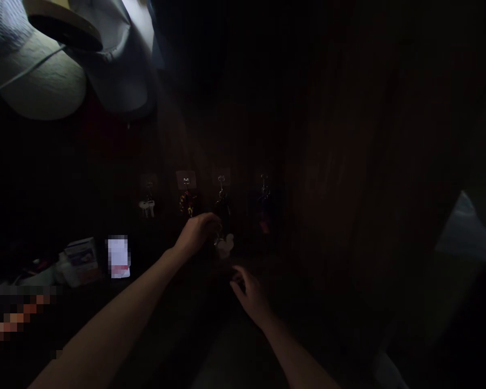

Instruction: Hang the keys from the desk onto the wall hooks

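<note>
In dim light, several hooks on a dark upright surface carry small hanging things. My left hand (pixel 200 229) reaches up to the third hook (pixel 221 179) from the left, its fingers pinched at the metal ring of a keychain. A pale charm (pixel 225 246) with rounded lobes hangs from that ring. Dark items (pixel 222 205) dangle between this hook and my fingers. Lower and to the right, my right hand (pixel 249 294) holds nothing, thumb and forefinger apart beneath the charm. Shadow hides much of the detail.
White keys (pixel 148 208), a colourful keychain (pixel 187 204) and a dark blue and red item (pixel 264 208) hang on the neighbouring hooks. Caps (pixel 44 81) and a round lamp-like object (pixel 65 29) are at upper left. Boxes (pixel 83 259) stand at lower left.
</note>
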Demonstrator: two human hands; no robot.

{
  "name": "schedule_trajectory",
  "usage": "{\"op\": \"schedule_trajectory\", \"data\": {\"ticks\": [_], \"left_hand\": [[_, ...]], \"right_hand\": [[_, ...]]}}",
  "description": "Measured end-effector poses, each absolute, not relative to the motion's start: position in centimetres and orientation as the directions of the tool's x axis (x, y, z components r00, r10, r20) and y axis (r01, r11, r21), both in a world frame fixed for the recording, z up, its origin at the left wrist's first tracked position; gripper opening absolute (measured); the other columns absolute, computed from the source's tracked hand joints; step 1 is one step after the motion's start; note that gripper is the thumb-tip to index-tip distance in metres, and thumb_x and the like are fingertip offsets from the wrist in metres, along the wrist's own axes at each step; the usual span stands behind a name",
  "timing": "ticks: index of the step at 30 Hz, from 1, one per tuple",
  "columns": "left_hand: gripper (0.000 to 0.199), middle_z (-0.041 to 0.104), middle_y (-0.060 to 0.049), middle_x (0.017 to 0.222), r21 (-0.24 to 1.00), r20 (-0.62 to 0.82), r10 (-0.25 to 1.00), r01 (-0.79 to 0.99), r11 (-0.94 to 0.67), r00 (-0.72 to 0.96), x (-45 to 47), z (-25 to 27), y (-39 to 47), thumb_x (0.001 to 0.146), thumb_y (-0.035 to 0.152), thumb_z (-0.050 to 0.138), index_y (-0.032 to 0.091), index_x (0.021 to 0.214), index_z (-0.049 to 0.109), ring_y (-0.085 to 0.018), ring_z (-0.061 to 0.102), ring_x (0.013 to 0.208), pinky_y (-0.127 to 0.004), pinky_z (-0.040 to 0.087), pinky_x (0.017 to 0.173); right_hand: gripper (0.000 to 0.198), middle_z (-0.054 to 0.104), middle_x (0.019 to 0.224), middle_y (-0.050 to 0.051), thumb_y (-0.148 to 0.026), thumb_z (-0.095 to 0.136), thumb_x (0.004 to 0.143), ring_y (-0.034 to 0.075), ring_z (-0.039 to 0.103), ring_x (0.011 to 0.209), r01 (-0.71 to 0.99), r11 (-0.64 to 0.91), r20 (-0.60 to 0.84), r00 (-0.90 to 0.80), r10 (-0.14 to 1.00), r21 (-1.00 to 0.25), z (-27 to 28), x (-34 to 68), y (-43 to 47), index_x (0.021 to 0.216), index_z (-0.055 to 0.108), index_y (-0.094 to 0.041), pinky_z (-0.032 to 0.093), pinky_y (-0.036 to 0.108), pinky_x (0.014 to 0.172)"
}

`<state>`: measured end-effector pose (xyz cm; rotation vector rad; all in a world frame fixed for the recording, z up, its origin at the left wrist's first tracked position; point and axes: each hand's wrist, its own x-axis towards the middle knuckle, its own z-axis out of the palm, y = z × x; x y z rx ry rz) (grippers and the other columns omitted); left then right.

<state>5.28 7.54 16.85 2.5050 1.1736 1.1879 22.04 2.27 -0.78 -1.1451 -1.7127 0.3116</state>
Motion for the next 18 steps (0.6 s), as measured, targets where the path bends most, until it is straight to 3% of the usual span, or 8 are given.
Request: {"op": "schedule_trajectory", "data": {"ticks": [12,18], "left_hand": [[0.022,0.069,-0.003,0.097,0.206,0.796,0.514,0.655,-0.727,0.32,7.2,22.9,12.6,0.083,0.023,0.048,0.021,0.091,0.068,-0.016,0.062,0.089,-0.024,0.045,0.08],[0.023,0.069,-0.004,0.09,0.172,0.769,0.536,0.695,-0.698,0.348,7.8,23.4,14.9,0.083,0.024,0.047,0.02,0.091,0.069,-0.016,0.062,0.083,-0.024,0.044,0.074]], "right_hand": [[0.025,0.065,0.088,0.003,-0.025,0.043,0.086,0.016,0.062,0.082,0.608,0.502,0.614,-0.03,0.788,-0.615,-0.8,22.0,2.5,0.108,0.055,-0.023,0.05,0.03,0.077],[0.024,0.065,0.089,0.002,-0.027,0.043,0.087,0.015,0.062,0.083,0.6,0.504,0.605,-0.042,0.795,-0.621,-1.0,22.1,2.7,0.107,0.056,-0.024,0.049,0.029,0.077]]}}
